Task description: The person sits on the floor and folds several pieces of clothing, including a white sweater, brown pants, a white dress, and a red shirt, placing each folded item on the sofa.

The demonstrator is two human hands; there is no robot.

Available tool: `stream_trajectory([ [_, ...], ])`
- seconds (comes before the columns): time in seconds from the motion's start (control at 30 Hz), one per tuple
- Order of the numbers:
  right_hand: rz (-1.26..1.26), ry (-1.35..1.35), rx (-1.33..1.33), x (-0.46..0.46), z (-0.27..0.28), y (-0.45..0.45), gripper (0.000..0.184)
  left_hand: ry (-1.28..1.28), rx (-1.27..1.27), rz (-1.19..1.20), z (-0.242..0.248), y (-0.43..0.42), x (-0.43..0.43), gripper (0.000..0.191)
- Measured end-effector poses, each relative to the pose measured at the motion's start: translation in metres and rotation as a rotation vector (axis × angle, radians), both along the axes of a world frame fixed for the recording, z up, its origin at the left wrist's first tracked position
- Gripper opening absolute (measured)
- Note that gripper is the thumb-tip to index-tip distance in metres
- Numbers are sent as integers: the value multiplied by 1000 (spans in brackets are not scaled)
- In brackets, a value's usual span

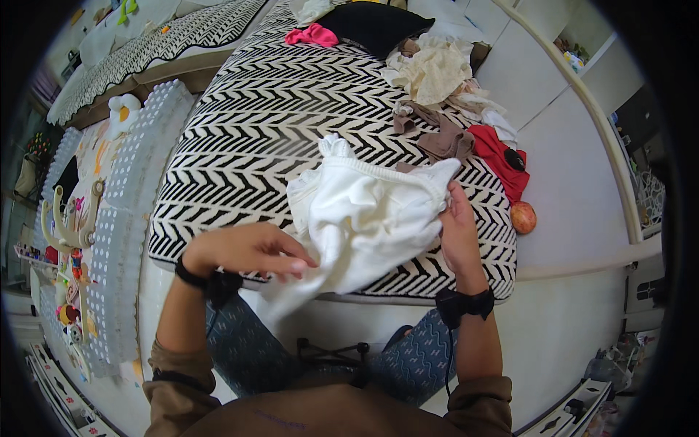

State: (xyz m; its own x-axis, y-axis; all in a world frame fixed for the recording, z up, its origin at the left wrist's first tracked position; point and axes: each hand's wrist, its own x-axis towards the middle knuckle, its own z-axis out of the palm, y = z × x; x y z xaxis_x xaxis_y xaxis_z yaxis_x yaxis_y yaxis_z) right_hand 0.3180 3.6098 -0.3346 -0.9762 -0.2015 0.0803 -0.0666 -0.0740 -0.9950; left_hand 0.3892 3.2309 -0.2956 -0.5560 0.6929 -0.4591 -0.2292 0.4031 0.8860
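A white knit garment (pixel 371 213) with a ribbed neckline and gathered trim is spread in loose folds in front of me, partly over the near edge of the patterned cover (pixel 240 142). My right hand (pixel 460 229) grips its right edge, thumb at the front; the other fingers are largely hidden behind the cloth. My left hand (pixel 251 254) hovers at the garment's lower left, fingers bent and apart, with no cloth visibly pinched. One white end of the garment hangs blurred below this hand, over the edge.
Along the right lie a cream garment (pixel 428 68), brown clothing (pixel 445 136), a red garment (pixel 499 161) and a round reddish fruit (pixel 523 217). A black cushion (pixel 377 24) and pink cloth (pixel 311 35) are at the far end. At left stands a dotted padded playpen (pixel 128 158) holding toys.
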Motion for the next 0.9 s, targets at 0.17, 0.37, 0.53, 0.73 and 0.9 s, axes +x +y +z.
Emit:
stream_trajectory([
  [0.17,218,-171,-385,25,45,-7,41,1050,-230,330,-47,15,-58,106],
  [0.37,220,52,301,56,93,20,48,590,-117,107,-66,67,-61,59],
  [0.53,39,275,744,117,157,66,33,745,-46,752,13,10,20,25],
  [0.73,-94,366,330,77,157,51,23,1320,-9,1012,90,-6,30,25],
  [0.9,-387,418,536,-50,87,8,32,1092,-278,1150,75,26,-71,44],
])
